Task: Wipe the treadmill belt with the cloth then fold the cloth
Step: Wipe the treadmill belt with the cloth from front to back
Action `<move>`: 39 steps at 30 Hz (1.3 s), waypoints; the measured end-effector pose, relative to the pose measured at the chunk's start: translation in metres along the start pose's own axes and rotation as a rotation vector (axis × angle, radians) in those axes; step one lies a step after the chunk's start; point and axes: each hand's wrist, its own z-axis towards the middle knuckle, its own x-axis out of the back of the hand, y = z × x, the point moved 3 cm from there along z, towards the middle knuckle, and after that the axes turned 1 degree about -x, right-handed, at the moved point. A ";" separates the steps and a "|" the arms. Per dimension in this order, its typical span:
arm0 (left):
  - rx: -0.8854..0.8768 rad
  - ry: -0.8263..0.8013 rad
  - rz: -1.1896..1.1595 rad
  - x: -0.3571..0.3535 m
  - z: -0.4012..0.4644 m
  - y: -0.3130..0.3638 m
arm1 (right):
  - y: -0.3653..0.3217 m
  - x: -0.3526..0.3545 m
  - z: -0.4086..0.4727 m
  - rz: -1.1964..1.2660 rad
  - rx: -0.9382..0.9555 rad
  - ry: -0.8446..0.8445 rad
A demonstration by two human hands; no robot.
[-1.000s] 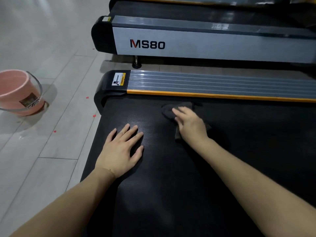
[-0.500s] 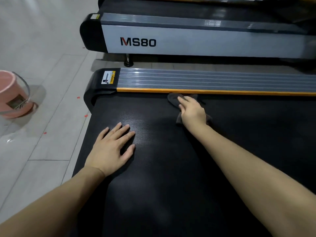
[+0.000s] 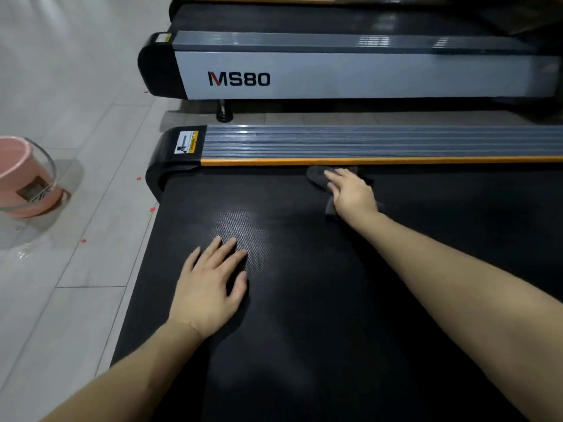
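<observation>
The black treadmill belt [image 3: 304, 330] fills the lower part of the view. A dark grey cloth [image 3: 316, 177] lies bunched at the belt's far edge, right under the orange strip of the side rail [image 3: 365, 144]. My right hand [image 3: 353, 194] presses flat on the cloth with fingers stretched forward, and most of the cloth is hidden beneath it. My left hand [image 3: 210, 284] rests palm down on the bare belt nearer to me, fingers spread, holding nothing.
A pink bucket [image 3: 24, 181] stands on the tiled floor [image 3: 76, 269] at the left. A second treadmill marked MS80 [image 3: 335, 71] lies parallel beyond the rail. The belt's rounded black end cap [image 3: 164, 166] is at the left.
My right hand has slid the cloth away from me, from the mid belt up against the orange-edged rail. My left hand stays planted on the belt.
</observation>
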 end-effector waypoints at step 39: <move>0.073 -0.229 0.048 0.039 -0.101 0.015 | -0.044 0.029 -0.157 0.078 0.225 -0.046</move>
